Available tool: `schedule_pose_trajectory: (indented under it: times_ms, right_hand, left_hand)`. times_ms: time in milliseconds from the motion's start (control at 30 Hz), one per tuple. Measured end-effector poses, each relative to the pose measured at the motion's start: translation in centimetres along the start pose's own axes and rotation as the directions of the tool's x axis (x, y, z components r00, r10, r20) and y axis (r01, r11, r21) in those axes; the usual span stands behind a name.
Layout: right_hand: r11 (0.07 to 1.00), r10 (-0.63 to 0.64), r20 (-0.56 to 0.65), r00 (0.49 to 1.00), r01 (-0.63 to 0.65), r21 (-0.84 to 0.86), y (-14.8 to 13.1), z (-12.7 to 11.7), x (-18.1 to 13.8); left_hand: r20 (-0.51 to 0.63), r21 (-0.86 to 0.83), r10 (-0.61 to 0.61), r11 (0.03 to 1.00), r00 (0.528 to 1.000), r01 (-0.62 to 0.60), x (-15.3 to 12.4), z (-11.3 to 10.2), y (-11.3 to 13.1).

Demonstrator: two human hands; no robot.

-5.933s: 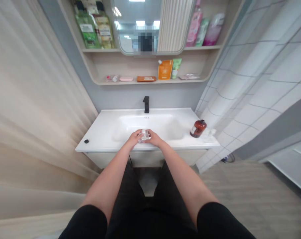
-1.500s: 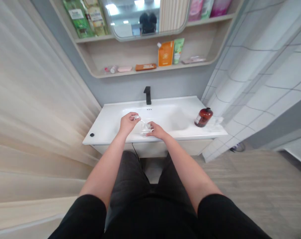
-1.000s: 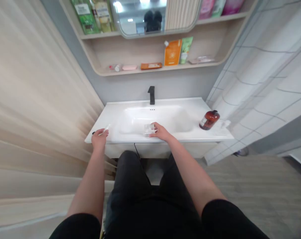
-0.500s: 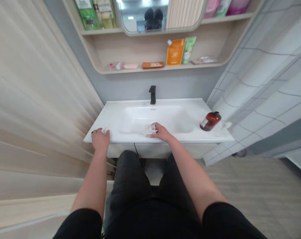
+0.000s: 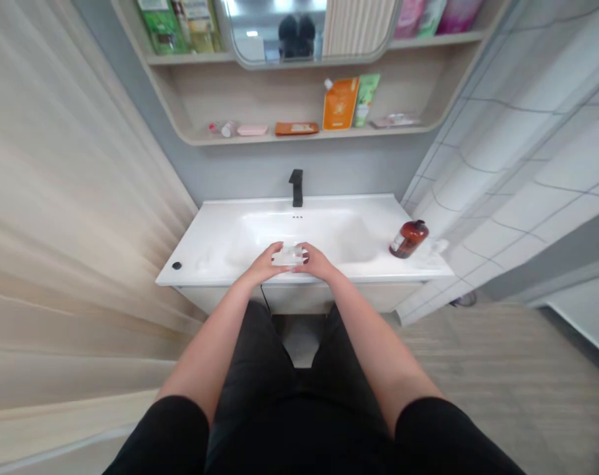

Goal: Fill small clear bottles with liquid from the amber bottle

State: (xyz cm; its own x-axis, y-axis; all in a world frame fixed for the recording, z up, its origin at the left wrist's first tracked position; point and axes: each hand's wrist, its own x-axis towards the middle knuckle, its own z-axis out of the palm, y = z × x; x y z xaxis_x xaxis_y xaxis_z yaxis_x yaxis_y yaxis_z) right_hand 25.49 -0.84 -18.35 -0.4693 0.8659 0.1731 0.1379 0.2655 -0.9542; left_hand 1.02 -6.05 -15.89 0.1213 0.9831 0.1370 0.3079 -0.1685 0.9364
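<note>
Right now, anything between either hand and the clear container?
Nothing visible. The left hand and right hand hold the clear container from opposite sides. The black faucet stands beyond it, the brown bottle off to the right.

Partly covered by left hand and right hand: clear container, interior blurred. Left of the hands: pale item, too faint to identify; black object, too small to identify. Right of the hands: label of brown bottle, too small to read. Above and beyond the hands: mirror, green bottle and pink bottle, cut off by upper edge.
</note>
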Motion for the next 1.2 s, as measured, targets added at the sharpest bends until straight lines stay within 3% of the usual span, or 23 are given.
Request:
schedule_pose_trajectory:
  times_ms: [100, 167, 400, 533, 600, 667, 767, 833, 900, 1000, 1200]
  right_hand:
    - [1.000, 0.004, -0.012, 1.000, -0.004, 0.013, -0.1, 0.1, 0.0]
    - [1.000, 0.016, -0.023, 1.000, -0.016, 0.012, -0.1, 0.2, 0.0]
    - [0.999, 0.012, -0.041, 0.999, -0.013, -0.036, -0.6, 0.8, -0.1]
    - [0.989, -0.040, -0.157, 0.987, 0.016, -0.147, -2.5, 0.2, -1.5]
    - [0.967, -0.100, -0.282, 0.954, 0.027, -0.254, -4.0, -2.0, -3.2]
    - [0.915, -0.175, -0.430, 0.886, -0.015, -0.403, -5.6, -5.9, -5.5]
    - [0.758, -0.288, -0.643, 0.710, -0.241, -0.606, -7.9, -14.1, -9.3]
    - [0.634, -0.314, -0.715, 0.625, -0.423, -0.648, -8.9, -19.6, -11.3]
    - [0.512, -0.279, -0.730, 0.623, -0.547, -0.662, -9.3, -24.1, -12.5]
    - [0.363, -0.130, -0.711, 0.691, -0.634, -0.683, -9.0, -28.1, -12.6]
    - [0.248, 0.164, -0.642, 0.749, -0.661, -0.708, -7.9, -30.5, -10.4]
  left_hand:
    - [0.128, -0.092, -0.035, 0.995, 0.991, 0.047, 1.7, 1.0, -0.4]
    - [0.139, -0.127, -0.031, 0.991, 0.990, 0.049, 2.2, 1.3, -0.5]
    - [0.015, -0.138, -0.041, 0.990, 0.999, 0.042, 1.9, 1.2, -0.7]
    - [-0.124, -0.206, -0.067, 0.978, 0.990, 0.041, 1.6, 1.1, -0.6]
    - [-0.175, -0.219, -0.077, 0.975, 0.981, 0.038, 1.5, 1.1, -0.5]
    - [-0.214, -0.216, -0.090, 0.975, 0.973, 0.043, 1.4, 1.2, -0.5]
    - [-0.234, -0.207, -0.105, 0.977, 0.967, 0.056, 1.4, 1.2, -0.5]
    - [-0.234, -0.204, -0.109, 0.977, 0.966, 0.061, 1.4, 1.3, -0.5]
    - [-0.229, -0.204, -0.108, 0.977, 0.967, 0.061, 1.4, 1.2, -0.4]
    - [-0.232, -0.217, -0.104, 0.975, 0.967, 0.053, 1.3, 1.2, -0.1]
    - [-0.236, -0.199, -0.112, 0.978, 0.965, 0.065, 1.2, 1.2, -0.1]
